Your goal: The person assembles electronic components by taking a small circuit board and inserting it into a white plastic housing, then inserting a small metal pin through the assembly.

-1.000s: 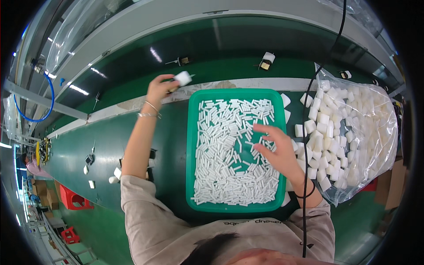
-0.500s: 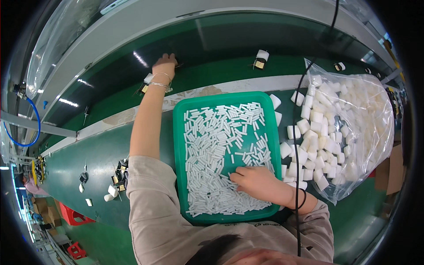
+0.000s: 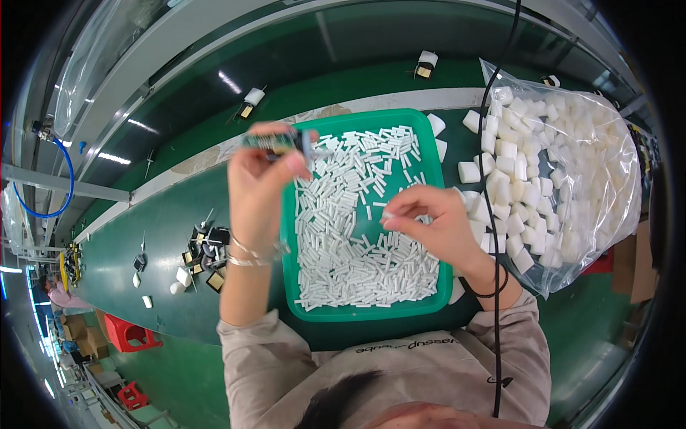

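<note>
My left hand [image 3: 261,182] is closed round a small dark, block-shaped part [image 3: 277,143], blurred by motion, at the upper left corner of the green tray [image 3: 289,250]. Small white tubes [image 3: 343,214] cover most of the tray's bottom. Over the tray's right half, my right hand [image 3: 439,222] pinches one short white tube [image 3: 386,214] between thumb and fingertips.
A clear plastic bag [image 3: 600,186] spills white foam plugs [image 3: 511,179] right of the tray. Several dark parts [image 3: 207,247] lie in a pile at the left. Beyond the pale ledge, parts with white plugs [image 3: 251,99] sit on a green belt. A black cable [image 3: 489,193] hangs across the right side.
My left hand has come back from the belt toward the tray and now holds a dark part. My right hand has lifted off the tubes with one tube in its fingertips.
</note>
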